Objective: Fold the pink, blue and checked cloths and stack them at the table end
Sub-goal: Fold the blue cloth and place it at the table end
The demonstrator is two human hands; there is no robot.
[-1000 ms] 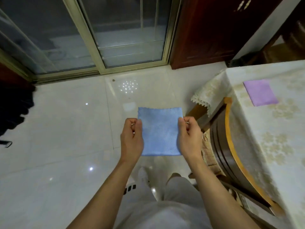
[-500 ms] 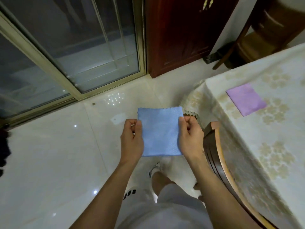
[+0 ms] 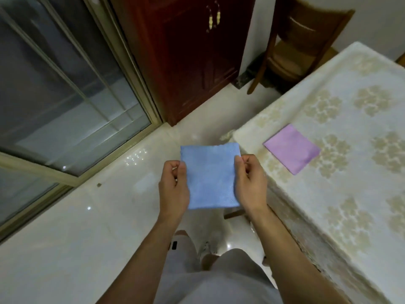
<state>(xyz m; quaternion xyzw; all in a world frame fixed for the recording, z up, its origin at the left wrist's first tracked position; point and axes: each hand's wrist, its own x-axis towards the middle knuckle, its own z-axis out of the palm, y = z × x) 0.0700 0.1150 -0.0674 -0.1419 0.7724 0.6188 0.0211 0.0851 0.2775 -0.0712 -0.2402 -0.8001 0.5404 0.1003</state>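
A folded blue cloth (image 3: 210, 175) hangs in the air in front of me, above the floor and just left of the table's corner. My left hand (image 3: 174, 189) pinches its left edge and my right hand (image 3: 249, 183) pinches its right edge. A folded pink cloth (image 3: 292, 148) lies flat on the table (image 3: 350, 194) near its end, to the right of my right hand. No checked cloth is in view.
The table carries a cream floral tablecloth. A wooden chair (image 3: 300, 40) stands at the table's far end. A dark red cabinet (image 3: 186, 51) and a glass sliding door (image 3: 65, 84) line the wall. Glossy white tiles (image 3: 76, 238) cover the floor; my legs are below.
My view has swung to the right towards the table, so the pink cloth and the table's end now sit closer to my hands. Both hands keep the same grip on the blue cloth.
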